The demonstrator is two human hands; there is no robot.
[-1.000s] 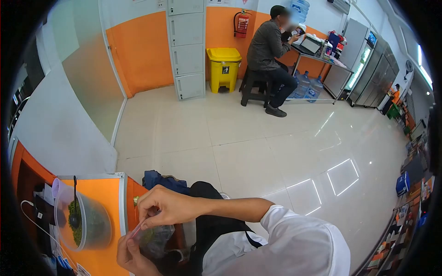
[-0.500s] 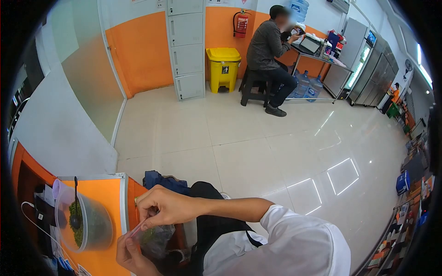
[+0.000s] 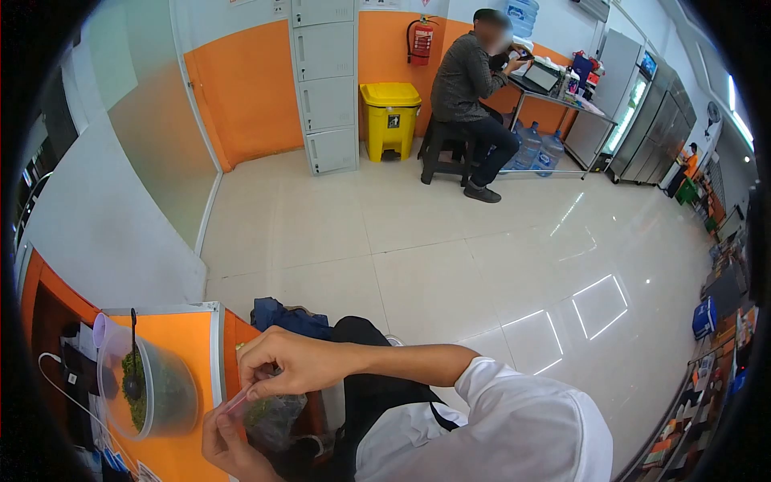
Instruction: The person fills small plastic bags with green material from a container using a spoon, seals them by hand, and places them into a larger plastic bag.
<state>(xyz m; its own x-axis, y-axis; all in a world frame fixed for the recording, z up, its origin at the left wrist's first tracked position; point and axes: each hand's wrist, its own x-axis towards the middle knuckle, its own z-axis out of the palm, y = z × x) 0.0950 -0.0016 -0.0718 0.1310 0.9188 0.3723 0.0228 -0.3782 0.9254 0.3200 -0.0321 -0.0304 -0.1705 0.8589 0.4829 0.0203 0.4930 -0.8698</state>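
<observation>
At seven o'clock, our left hand [image 3: 233, 450] and right hand [image 3: 287, 363] pinch the clear bag [image 3: 279, 419] by its pink edge [image 3: 236, 402], next needing, we judge, even pressure.

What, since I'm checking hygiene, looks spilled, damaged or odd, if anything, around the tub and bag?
Nothing stands out. The green material lies inside the clear tub, with no spill visible on the orange counter. The plastic bag shows no evident tear, though fingers partly cover it.

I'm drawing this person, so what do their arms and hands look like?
The right arm wears a loose, short white sleeve. The right hand and left hand wear no gloves; any left sleeve is out of view.
</observation>
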